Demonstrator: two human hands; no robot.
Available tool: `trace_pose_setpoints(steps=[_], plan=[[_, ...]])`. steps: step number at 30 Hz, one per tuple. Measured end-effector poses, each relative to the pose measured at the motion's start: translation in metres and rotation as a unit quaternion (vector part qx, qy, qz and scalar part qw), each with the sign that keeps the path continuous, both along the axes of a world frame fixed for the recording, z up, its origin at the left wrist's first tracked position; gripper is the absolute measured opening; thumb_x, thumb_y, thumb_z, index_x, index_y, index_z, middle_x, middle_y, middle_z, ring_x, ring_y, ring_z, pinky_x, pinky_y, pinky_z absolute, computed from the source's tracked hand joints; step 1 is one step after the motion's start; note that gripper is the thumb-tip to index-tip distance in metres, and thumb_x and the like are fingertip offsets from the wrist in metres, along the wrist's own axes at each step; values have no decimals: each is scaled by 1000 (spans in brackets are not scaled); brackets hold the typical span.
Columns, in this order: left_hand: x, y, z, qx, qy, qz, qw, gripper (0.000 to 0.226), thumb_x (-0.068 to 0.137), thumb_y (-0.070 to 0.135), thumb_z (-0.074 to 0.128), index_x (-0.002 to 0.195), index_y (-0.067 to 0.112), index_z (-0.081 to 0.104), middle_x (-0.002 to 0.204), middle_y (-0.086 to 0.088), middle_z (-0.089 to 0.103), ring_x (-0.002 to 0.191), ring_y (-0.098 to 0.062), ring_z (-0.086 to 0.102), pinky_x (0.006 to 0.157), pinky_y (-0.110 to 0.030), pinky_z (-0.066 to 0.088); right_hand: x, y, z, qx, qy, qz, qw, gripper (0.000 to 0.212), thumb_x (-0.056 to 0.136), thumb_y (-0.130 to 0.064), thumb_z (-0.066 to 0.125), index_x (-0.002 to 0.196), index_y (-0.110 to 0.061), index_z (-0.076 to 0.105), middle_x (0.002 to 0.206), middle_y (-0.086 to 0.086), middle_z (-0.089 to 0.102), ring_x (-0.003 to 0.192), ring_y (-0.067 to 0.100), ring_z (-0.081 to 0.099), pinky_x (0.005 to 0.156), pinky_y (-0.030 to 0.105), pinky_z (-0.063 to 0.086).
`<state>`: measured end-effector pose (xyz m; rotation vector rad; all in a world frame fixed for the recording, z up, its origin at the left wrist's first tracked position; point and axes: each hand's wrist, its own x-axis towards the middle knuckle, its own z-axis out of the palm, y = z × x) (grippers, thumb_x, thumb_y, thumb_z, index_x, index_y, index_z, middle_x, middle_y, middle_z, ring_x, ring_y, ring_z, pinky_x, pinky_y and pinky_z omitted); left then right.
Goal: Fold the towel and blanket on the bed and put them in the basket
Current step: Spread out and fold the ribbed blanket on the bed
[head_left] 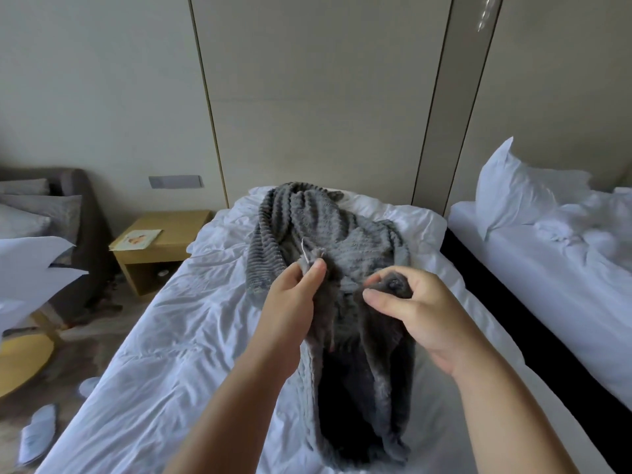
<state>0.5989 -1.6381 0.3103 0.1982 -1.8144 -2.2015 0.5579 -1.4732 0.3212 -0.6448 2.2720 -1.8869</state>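
A grey ribbed blanket (pixel 307 227) lies bunched along the middle of the white bed (pixel 164 330), its near part lifted off the sheet. My left hand (pixel 290 302) pinches an edge of the blanket near a small white tag. My right hand (pixel 410 309) grips another bunch of the same edge just to the right, fingers curled round the fabric. Below both hands the blanket hangs down in dark folds. No towel or basket shows in the view.
A second bed (pixel 547 285) with a white pillow (pixel 513 189) and rumpled sheets stands to the right across a narrow gap. A wooden nightstand (pixel 160 248) sits at the left, with a grey armchair (pixel 75 217) beyond it. Slippers (pixel 37 432) lie on the floor.
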Motion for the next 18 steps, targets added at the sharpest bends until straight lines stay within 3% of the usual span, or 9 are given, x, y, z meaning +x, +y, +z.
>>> trace_pose_setpoints(steps=[3,5,7,9,11,12,14,16,18], plan=[[0,12,1,-52,6,42,998,22,94,32,56,76,25,67,75,6,64,67,-12,59,53,-22,44,1,9,-3,70,42,-72,994,9,84,-25,71,76,-21,69,70,-4,66,67,0,58,65,14,43],[2,18,2,-90,24,73,993,21,90,34,58,84,14,60,74,-2,55,65,-16,50,53,-27,42,2,13,-2,78,67,-106,989,10,87,-24,68,77,-21,66,71,-7,63,67,0,54,63,11,40],[4,21,2,-130,53,86,986,30,89,34,59,89,4,54,70,-3,48,62,-15,45,57,-30,38,7,15,1,-1,50,-80,996,11,85,-17,69,76,-20,65,66,-11,59,63,1,50,62,13,40],[8,21,4,-158,52,86,982,33,91,31,59,89,-1,52,69,-4,45,63,-13,42,60,-28,34,16,17,9,-160,-10,60,985,9,76,-24,76,79,-21,69,71,-8,61,66,3,53,63,13,44],[13,19,8,-110,26,57,992,28,93,27,58,84,1,54,71,-6,49,67,-16,44,65,-30,37,22,17,22,-280,-49,180,942,24,68,-32,82,86,-20,72,81,0,65,73,9,59,67,16,50],[15,18,9,-55,4,26,998,24,94,25,57,81,5,57,70,-7,52,66,-18,48,64,-30,40,23,13,26,-299,-46,189,934,24,69,-30,82,88,-19,72,83,2,66,74,11,61,70,19,51],[16,17,10,42,-29,-48,998,25,96,19,52,77,10,65,70,-5,63,64,-16,59,64,-29,48,19,0,29,-253,-3,105,962,9,77,-21,74,86,-18,72,81,-1,65,77,11,59,74,21,48],[19,15,11,58,-30,-85,994,42,97,9,45,66,12,73,68,-3,68,61,-11,63,61,-24,52,19,-16,25,-142,54,5,988,10,89,-12,63,87,-18,70,79,-8,66,77,4,58,74,16,45],[20,15,14,43,-30,-74,996,46,95,5,43,63,14,75,64,-1,68,56,-9,64,53,-22,51,21,-26,18,-79,81,-21,993,11,92,-15,61,87,-21,69,74,-14,65,72,-2,59,70,10,44]])
